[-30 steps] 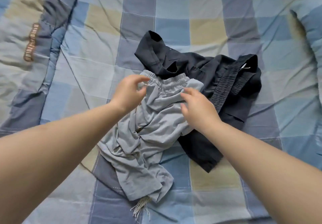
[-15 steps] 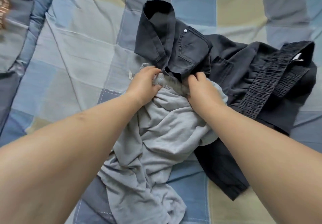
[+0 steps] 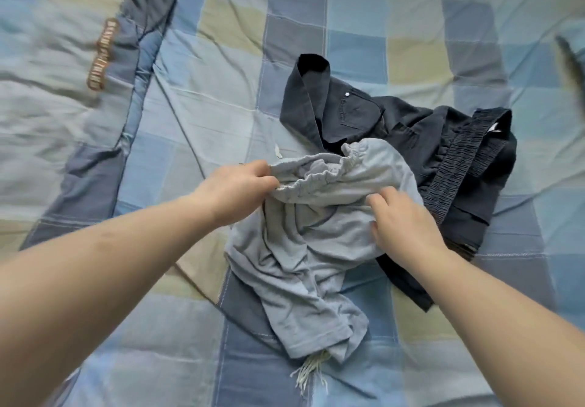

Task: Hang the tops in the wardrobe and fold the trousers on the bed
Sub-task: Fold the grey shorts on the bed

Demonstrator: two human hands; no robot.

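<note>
The waistband of the grey trousers (image 3: 316,242) is gripped by the left hand (image 3: 235,189). The cloth is pinched by the right hand (image 3: 402,223), beside dark clothes (image 3: 364,115) on the bed (image 3: 221,90).

The grey trousers (image 3: 304,248) lay crumpled on the bed (image 3: 395,26), elastic waistband raised and gaping open, one frayed hem trailing at the near end. Behind and partly under them sat a bunched pile of dark garments (image 3: 411,128), including a buttoned pocket flap and a shirred black waistband (image 3: 456,166).
</note>
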